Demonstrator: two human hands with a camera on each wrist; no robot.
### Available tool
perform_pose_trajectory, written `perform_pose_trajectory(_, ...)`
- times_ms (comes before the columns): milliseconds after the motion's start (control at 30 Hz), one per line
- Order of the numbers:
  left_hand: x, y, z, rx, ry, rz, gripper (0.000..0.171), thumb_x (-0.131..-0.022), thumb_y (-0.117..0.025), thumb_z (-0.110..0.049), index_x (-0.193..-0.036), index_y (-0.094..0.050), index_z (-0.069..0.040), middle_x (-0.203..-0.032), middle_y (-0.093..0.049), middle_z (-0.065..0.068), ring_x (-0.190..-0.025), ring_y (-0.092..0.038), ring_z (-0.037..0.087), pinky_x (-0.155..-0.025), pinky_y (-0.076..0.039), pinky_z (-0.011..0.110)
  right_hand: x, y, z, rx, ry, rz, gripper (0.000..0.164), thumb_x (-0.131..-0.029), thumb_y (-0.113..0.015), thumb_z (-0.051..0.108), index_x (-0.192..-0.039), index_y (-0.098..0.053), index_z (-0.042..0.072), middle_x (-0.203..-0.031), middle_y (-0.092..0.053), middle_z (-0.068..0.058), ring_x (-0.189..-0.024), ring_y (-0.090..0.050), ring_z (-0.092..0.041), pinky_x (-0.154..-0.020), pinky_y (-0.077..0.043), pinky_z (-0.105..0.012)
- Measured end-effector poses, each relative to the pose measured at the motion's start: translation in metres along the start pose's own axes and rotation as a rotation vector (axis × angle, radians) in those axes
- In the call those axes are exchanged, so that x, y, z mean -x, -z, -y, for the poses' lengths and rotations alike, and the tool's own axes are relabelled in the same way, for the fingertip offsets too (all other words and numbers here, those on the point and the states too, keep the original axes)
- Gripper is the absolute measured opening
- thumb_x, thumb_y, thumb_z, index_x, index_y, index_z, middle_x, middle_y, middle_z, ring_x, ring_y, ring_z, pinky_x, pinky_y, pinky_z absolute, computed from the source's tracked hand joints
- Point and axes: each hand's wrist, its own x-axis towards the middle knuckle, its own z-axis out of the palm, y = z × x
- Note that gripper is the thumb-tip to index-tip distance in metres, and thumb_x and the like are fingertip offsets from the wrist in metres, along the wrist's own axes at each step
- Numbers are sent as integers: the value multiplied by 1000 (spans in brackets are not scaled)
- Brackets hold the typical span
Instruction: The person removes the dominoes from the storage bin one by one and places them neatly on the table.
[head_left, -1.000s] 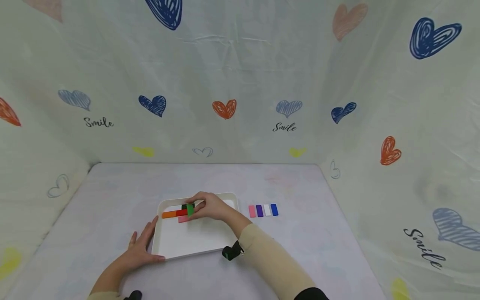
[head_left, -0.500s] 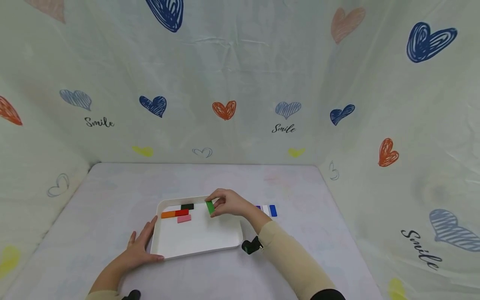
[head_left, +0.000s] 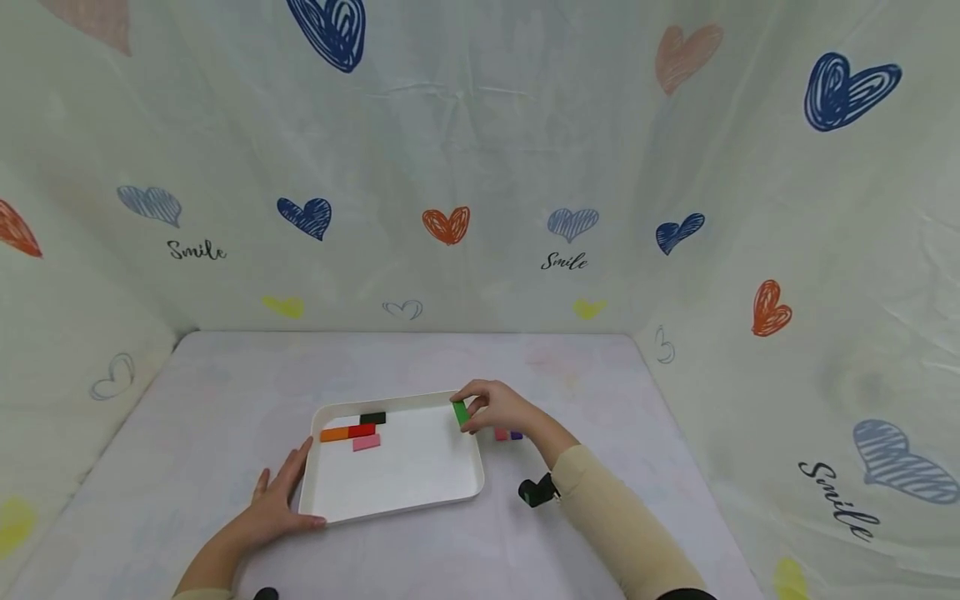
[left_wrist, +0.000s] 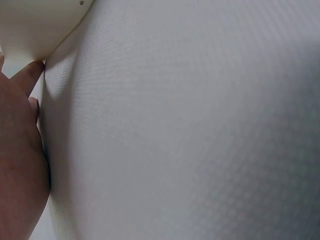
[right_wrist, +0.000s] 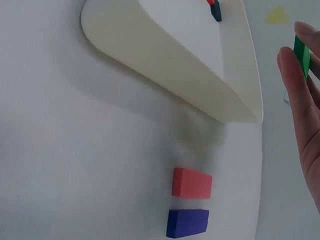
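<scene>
My right hand (head_left: 501,408) pinches a green block (head_left: 460,413) between thumb and fingers, over the far right corner of the white tray (head_left: 397,506). In the right wrist view the green block (right_wrist: 301,56) shows held up above the tray's rim. Beside the tray's left edge lies my left hand (head_left: 272,506), fingers spread and fairly straight, thumb at the near left corner. Inside the tray, at upper left, are a black-looking block (head_left: 372,418), an orange block (head_left: 334,434) end to end with a red block (head_left: 362,431), and a pink block (head_left: 367,442) below the red one.
Right of the tray, partly behind the right hand and wrist, a pink block (head_left: 501,434) and a purple block (head_left: 516,435) lie on the table (head_left: 420,558). A patterned cloth wall (head_left: 450,275) stands behind the table.
The right hand has carried the green block rightward from beside the red and black blocks to the tray's right end. The left hand has stayed in place. White and blue blocks are now hidden.
</scene>
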Motion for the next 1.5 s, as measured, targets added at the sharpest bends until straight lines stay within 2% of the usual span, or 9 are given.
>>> perform_pose_trajectory(133,1,0,0,0,11,1,132,-60,-88,-42,-156,-4,-8,-153,-11,36,-140,2,53,-105,24,60,5,5,-8,50,-25,-44,54,-73,-85,8,-124,-66,9,-111,-64,-2,-92,-64,-12,-78,-54,-31)
perform_pose_trajectory(233,0,-1,0,-3,7,0,131,-61,-88,-43,-156,-3,-9,-153,-11,36,-140,2,52,-106,24,60,10,7,-15,43,-40,-63,54,-74,-84,7,-124,-66,8,-114,-63,1,-95,-63,-13,-81,-53,-31)
perform_pose_trajectory(433,0,-2,1,-7,6,-2,132,-60,-88,-44,-156,-4,-11,-154,-11,35,-141,2,52,-106,22,62,20,9,-28,-10,-13,-101,53,-75,-82,4,-125,-63,4,-117,-63,-8,-95,-64,-18,-74,-56,-31)
perform_pose_trajectory(600,-2,-2,0,-12,7,-7,132,-59,-88,-45,-156,-5,-11,-154,-11,35,-141,1,52,-106,22,61,28,18,-38,9,12,-159,51,-76,-82,4,-124,-64,2,-117,-64,-10,-96,-64,-20,-77,-55,-32)
perform_pose_trajectory(800,-5,-3,0,-23,9,-1,132,-59,-88,-45,-156,-5,-10,-154,-11,34,-141,1,52,-106,22,61,38,32,-55,49,-51,-215,48,-78,-81,4,-124,-65,4,-115,-65,-7,-96,-63,-19,-76,-54,-31)
perform_pose_trajectory(1100,-1,-2,1,-22,32,8,135,-57,-89,-45,-156,-4,-9,-154,-10,34,-141,2,51,-106,22,61,53,47,-77,50,-125,-297,50,-75,-82,2,-122,-66,5,-117,-63,-8,-98,-61,-20,-75,-53,-29)
perform_pose_trajectory(1300,-1,-2,1,-7,8,-11,134,-57,-89,-45,-155,-6,-9,-154,-11,35,-141,1,52,-106,22,61,68,57,-84,97,-98,-356,47,-75,-81,-1,-120,-66,2,-121,-61,-11,-103,-61,-27,-81,-54,-36)
perform_pose_trajectory(1500,-1,-3,2,-5,4,-18,134,-57,-88,-46,-155,-7,-8,-154,-11,35,-141,1,52,-106,22,61,77,64,-95,123,-94,-383,48,-74,-81,-3,-119,-66,-2,-115,-61,-12,-97,-60,-26,-76,-54,-32)
